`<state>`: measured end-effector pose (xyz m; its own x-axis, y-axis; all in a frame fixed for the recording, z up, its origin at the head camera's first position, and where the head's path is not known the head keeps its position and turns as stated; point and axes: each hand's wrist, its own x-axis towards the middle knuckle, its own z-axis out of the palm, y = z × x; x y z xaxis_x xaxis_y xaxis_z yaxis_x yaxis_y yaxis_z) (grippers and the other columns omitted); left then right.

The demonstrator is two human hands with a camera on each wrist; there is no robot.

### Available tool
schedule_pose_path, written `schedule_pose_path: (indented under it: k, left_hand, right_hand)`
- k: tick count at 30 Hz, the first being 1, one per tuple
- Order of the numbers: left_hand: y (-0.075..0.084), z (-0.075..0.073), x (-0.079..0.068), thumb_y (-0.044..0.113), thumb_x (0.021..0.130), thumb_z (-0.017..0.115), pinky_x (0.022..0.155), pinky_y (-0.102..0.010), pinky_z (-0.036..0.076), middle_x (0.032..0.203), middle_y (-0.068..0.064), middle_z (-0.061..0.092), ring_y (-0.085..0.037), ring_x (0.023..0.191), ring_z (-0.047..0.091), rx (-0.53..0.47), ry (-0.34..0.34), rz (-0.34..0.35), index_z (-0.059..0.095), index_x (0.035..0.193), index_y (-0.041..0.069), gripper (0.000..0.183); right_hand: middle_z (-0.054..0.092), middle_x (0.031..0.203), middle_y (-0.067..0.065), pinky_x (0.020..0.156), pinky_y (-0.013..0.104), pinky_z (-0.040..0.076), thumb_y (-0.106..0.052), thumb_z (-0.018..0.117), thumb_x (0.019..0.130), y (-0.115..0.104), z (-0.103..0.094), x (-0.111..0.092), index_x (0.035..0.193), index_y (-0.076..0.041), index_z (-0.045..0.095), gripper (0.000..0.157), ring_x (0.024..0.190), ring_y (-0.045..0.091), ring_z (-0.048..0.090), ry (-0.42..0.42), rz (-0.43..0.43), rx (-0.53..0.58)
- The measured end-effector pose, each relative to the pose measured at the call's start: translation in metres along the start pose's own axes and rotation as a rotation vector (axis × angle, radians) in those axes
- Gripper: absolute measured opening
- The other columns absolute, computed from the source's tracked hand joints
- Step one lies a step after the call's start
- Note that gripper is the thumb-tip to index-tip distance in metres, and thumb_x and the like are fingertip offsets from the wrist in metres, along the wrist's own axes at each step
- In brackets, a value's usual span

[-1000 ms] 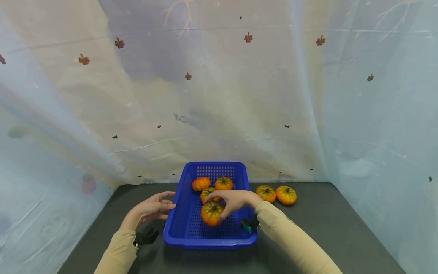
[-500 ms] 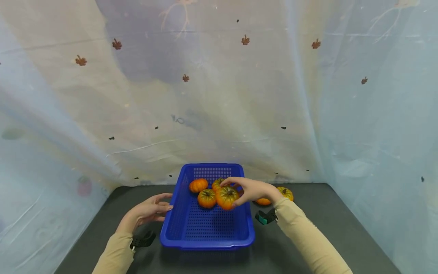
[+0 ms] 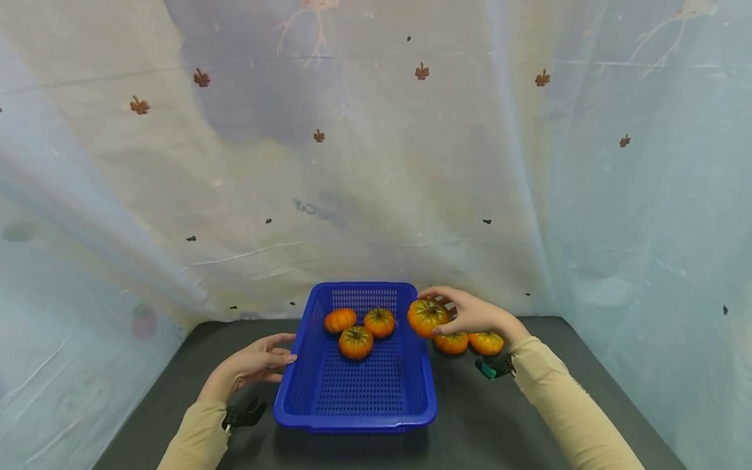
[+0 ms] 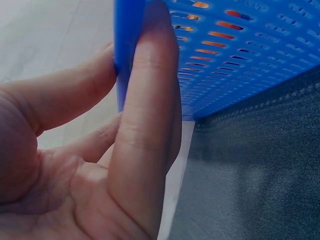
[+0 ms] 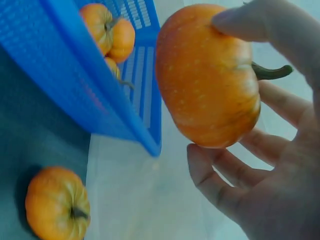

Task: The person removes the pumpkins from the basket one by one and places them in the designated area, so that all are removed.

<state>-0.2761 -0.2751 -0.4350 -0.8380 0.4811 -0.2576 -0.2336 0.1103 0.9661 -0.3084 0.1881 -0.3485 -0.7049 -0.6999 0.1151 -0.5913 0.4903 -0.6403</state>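
Observation:
A small orange pumpkin (image 3: 427,318) with a green-tinged top is held by my right hand (image 3: 477,314), up over the right rim of the blue plastic basket (image 3: 352,422). In the right wrist view, thumb and fingers grip the pumpkin (image 5: 202,85) from both sides, its stem pointing toward the palm. My left hand (image 3: 249,367) pinches the basket's left rim (image 4: 128,35), the thumb on one side and fingers on the other. Inside the basket's far half sit three more pumpkins (image 3: 356,343).
Right of the basket, behind the right hand, two pumpkins lie on the dark table: one nearer the basket (image 3: 451,343), another beside it (image 3: 486,343). A pale plastic sheet (image 3: 376,196) with leaf prints hangs behind and at both sides of the table (image 3: 529,405).
The right hand has lifted the pumpkin from the basket's middle and carried it right and away, over the right rim. The left hand stays on the left rim.

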Motion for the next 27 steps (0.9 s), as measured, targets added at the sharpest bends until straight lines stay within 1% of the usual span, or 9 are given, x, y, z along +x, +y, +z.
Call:
schedule_pose_path:
  k: [2, 7, 12, 14, 18, 21, 27]
  left_hand:
    - [0.001, 0.0, -0.001, 0.01, 0.095, 0.06, 0.085, -0.049, 0.052, 0.12, -0.021, 0.059, -0.034, 0.102, 0.063, 0.003, -0.002, 0.003, 0.012, 0.149, -0.001, 0.072]
    - [0.003, 0.0, -0.003, 0.011, 0.095, 0.061, 0.085, -0.049, 0.051, 0.121, -0.021, 0.059, -0.034, 0.102, 0.063, 0.012, 0.001, 0.002, 0.012, 0.149, -0.001, 0.073]
    - [0.002, 0.0, -0.002, 0.01, 0.095, 0.061, 0.085, -0.049, 0.051, 0.12, -0.021, 0.059, -0.034, 0.102, 0.063, 0.009, 0.004, 0.001, 0.012, 0.148, -0.001, 0.073]
    - [0.001, -0.001, -0.001, 0.01, 0.095, 0.06, 0.085, -0.05, 0.051, 0.12, -0.021, 0.06, -0.034, 0.102, 0.063, 0.004, 0.0, 0.003, 0.012, 0.148, -0.001, 0.073]
    - [-0.001, -0.001, 0.0, 0.01, 0.095, 0.06, 0.085, -0.05, 0.051, 0.119, -0.021, 0.06, -0.034, 0.102, 0.063, -0.003, -0.008, 0.005, 0.012, 0.149, -0.001, 0.073]
    - [-0.002, -0.001, 0.0, 0.01, 0.095, 0.061, 0.084, -0.049, 0.052, 0.119, -0.02, 0.06, -0.034, 0.102, 0.063, 0.0, -0.005, 0.005, 0.012, 0.148, -0.002, 0.073]
    - [-0.001, -0.001, 0.001, 0.01, 0.095, 0.06, 0.084, -0.048, 0.052, 0.119, -0.02, 0.06, -0.034, 0.101, 0.063, 0.008, -0.001, 0.004, 0.013, 0.148, -0.001, 0.072]
  right_hand:
    - [0.045, 0.139, 0.004, 0.089, 0.042, 0.047, -0.026, 0.076, 0.084, 0.003, -0.004, -0.006, 0.14, -0.018, 0.044, 0.066, 0.119, 0.028, 0.048, 0.022, -0.001, -0.009]
    - [0.045, 0.139, 0.006, 0.088, 0.045, 0.048, -0.023, 0.075, 0.084, 0.013, -0.013, -0.019, 0.141, -0.012, 0.043, 0.067, 0.118, 0.031, 0.048, 0.062, -0.016, -0.014]
    - [0.046, 0.138, 0.009, 0.087, 0.047, 0.049, -0.023, 0.076, 0.084, 0.024, -0.018, -0.032, 0.141, -0.012, 0.043, 0.067, 0.116, 0.032, 0.05, 0.11, -0.029, -0.021]
    - [0.046, 0.138, 0.01, 0.087, 0.049, 0.048, -0.023, 0.076, 0.084, 0.028, -0.019, -0.039, 0.141, -0.011, 0.042, 0.067, 0.116, 0.034, 0.049, 0.128, -0.028, -0.012]
    - [0.046, 0.137, 0.012, 0.089, 0.05, 0.047, -0.022, 0.076, 0.084, 0.037, -0.02, -0.052, 0.14, -0.01, 0.041, 0.067, 0.118, 0.035, 0.047, 0.167, -0.004, -0.013]
    - [0.045, 0.138, 0.011, 0.09, 0.048, 0.046, -0.022, 0.076, 0.084, 0.045, -0.02, -0.061, 0.14, -0.012, 0.042, 0.067, 0.119, 0.034, 0.046, 0.2, 0.022, -0.023]
    - [0.047, 0.136, 0.011, 0.086, 0.044, 0.049, -0.024, 0.077, 0.083, 0.059, -0.02, -0.077, 0.139, -0.01, 0.043, 0.067, 0.117, 0.036, 0.048, 0.264, 0.057, -0.044]
